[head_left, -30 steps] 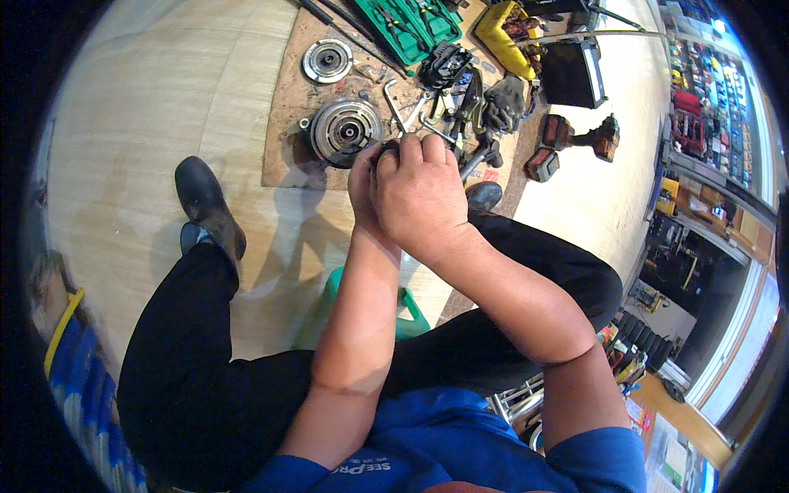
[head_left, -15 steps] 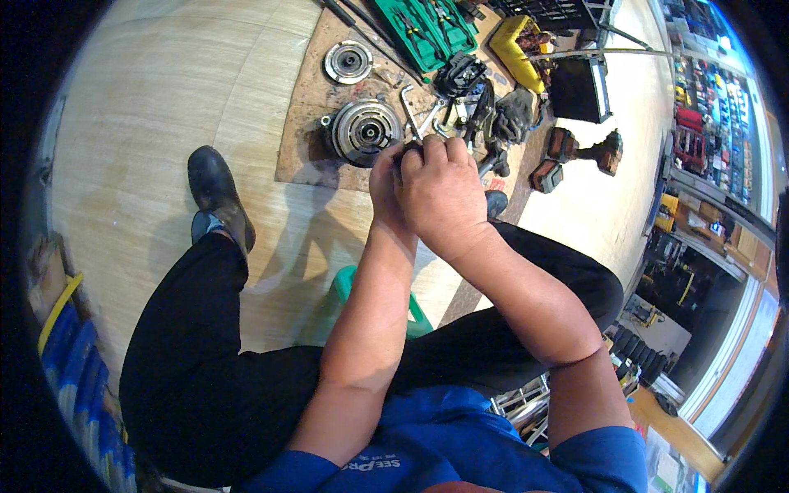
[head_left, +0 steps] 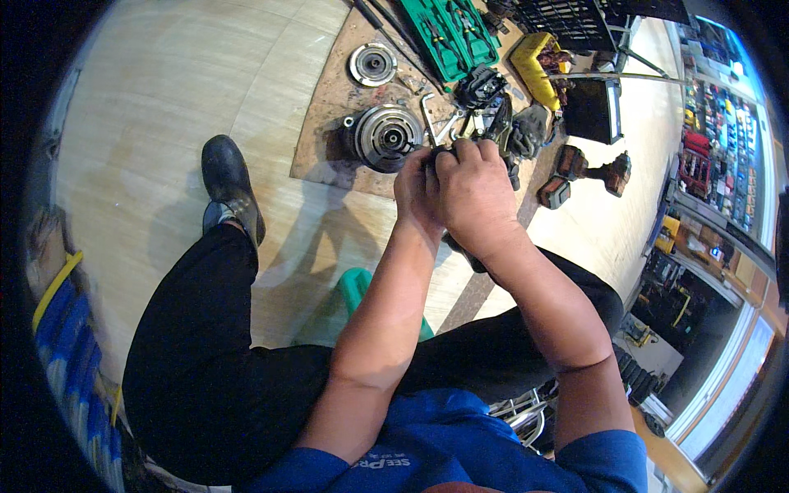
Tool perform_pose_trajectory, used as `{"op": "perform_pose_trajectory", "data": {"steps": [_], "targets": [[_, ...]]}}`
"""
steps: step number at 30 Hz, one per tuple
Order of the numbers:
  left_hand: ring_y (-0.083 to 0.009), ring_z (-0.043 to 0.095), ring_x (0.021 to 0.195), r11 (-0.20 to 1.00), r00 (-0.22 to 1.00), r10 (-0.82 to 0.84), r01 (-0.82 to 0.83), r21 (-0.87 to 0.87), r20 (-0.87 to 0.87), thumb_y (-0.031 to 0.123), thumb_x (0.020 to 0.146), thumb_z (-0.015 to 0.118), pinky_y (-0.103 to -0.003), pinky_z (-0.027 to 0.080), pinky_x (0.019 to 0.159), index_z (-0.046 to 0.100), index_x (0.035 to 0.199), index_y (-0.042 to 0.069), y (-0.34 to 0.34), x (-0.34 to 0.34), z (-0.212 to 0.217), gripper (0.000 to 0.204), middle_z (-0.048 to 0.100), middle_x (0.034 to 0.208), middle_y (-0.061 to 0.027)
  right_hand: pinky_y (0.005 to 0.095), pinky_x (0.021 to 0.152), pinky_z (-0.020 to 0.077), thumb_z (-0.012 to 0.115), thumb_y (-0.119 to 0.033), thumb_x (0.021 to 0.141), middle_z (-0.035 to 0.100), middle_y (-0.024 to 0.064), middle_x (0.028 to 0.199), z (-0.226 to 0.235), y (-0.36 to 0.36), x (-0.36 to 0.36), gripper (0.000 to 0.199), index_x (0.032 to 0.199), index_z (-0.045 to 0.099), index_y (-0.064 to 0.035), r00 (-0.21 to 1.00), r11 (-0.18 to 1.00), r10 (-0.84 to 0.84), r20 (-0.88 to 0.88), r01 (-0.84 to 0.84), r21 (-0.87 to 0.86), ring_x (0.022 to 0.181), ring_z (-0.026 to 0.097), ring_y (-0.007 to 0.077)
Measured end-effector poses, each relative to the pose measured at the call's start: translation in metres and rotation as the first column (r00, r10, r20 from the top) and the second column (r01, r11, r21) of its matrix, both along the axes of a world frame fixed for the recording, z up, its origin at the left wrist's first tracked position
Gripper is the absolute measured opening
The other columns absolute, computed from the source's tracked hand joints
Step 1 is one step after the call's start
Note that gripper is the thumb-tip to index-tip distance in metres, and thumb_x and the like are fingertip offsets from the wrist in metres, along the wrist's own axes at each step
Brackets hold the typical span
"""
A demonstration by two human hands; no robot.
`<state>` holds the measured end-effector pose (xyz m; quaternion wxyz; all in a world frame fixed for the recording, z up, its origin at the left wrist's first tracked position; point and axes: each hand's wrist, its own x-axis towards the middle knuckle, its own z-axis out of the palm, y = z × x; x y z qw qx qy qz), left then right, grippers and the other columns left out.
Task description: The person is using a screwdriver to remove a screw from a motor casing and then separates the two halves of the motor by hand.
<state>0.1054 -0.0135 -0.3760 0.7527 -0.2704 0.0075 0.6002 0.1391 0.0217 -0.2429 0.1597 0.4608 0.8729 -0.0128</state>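
Observation:
My two hands meet in front of me, close to the near right side of a round grooved metal pulley (head_left: 388, 138) that stands on a stained board. The fingers of my left hand (head_left: 417, 187) curl closed round something dark, mostly hidden. My right hand (head_left: 478, 185) lies against it, fingers bent over the same dark thing; its kind I cannot make out. Beyond the pulley lies a smaller round metal disc (head_left: 372, 64). Just past my fingers are a bent hex key (head_left: 428, 115) and a wrench (head_left: 449, 125).
A green tool case (head_left: 450, 37) with pliers lies open on the board (head_left: 322, 135). Near it are a black plastic part (head_left: 481, 86), dark gloves (head_left: 530, 130) and a yellow tray (head_left: 532, 62). Cordless drills (head_left: 585, 174) rest on the floor at right. A green stool (head_left: 357, 287) shows beneath my left forearm.
The whole view has shifted, so the board and tools appear farther right. My hands stay together and have moved slightly right. My right shoe has drawn back under my right forearm.

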Motion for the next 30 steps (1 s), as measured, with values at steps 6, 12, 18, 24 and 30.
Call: {"op": "perform_pose_trajectory", "data": {"steps": [6, 12, 18, 24, 30], "targets": [[-0.0245, 0.065, 0.092, 0.998, 0.997, 0.066, -0.067, 0.023, 0.041, 0.026, 0.096, 0.044, -0.037, 0.05, 0.09, 0.066, 0.092, 0.006, 0.001, 0.0, 0.004, 0.03, 0.069, 0.095, -0.0104, 0.045, 0.078, 0.0503, 0.058, -0.024, 0.086, 0.063, 0.0148, 0.09, 0.003, 0.005, -0.006, 0.021, 0.084, 0.068, -0.0055, 0.999, 0.999, 0.037, -0.008, -0.037, -0.003, 0.09, 0.059, 0.0353], [-0.0215, 0.064, 0.082, 0.979, 0.998, -0.057, 0.052, -0.197, -0.018, 0.026, 0.096, 0.048, -0.035, 0.051, 0.08, 0.064, 0.083, 0.01, 0.008, 0.009, 0.005, 0.026, 0.066, 0.084, -0.0064, 0.0467, 0.075, 0.0474, 0.057, -0.023, 0.085, 0.062, 0.0159, 0.091, 0.002, 0.003, 0.005, 0.018, 0.082, 0.066, -0.0073, 0.996, 0.996, 0.08, -0.039, -0.078, 0.039, 0.087, 0.057, 0.035], [-0.0178, 0.062, 0.077, 0.982, 0.986, -0.005, -0.027, -0.189, -0.165, 0.022, 0.097, 0.048, -0.033, 0.05, 0.076, 0.064, 0.078, 0.011, 0.006, 0.021, -0.017, 0.027, 0.065, 0.08, -0.0043, 0.0443, 0.074, 0.0478, 0.063, -0.022, 0.084, 0.06, 0.0152, 0.082, 0.002, 0.005, -0.005, 0.017, 0.078, 0.065, -0.0061, 0.993, 0.993, 0.108, -0.049, -0.106, 0.048, 0.08, 0.058, 0.035], [-0.0231, 0.063, 0.092, 0.994, 0.796, -0.099, 0.049, -0.1, -0.597, 0.03, 0.1, 0.04, -0.041, 0.048, 0.089, 0.064, 0.089, 0.009, 0.004, 0.032, -0.019, 0.033, 0.067, 0.095, -0.0109, 0.0446, 0.068, 0.0519, 0.062, -0.024, 0.087, 0.062, 0.0169, 0.079, 0.006, 0.01, 0.005, 0.019, 0.082, 0.066, -0.0062, 0.995, 0.995, 0.094, 0.037, -0.094, 0.009, 0.074, 0.062, 0.0354], [-0.0244, 0.066, 0.094, 0.974, 0.698, 0.227, -0.167, 0.154, -0.679, 0.025, 0.096, 0.053, -0.039, 0.052, 0.084, 0.066, 0.088, 0.009, -0.004, 0.055, -0.082, 0.022, 0.069, 0.093, -0.0135, 0.0448, 0.066, 0.0557, 0.056, -0.031, 0.094, 0.065, 0.018, 0.083, 0.012, 0.016, -0.018, 0.025, 0.093, 0.068, -0.0085, 0.981, 0.979, 0.158, 0.116, -0.141, -0.148, 0.075, 0.067, 0.0371]]}}
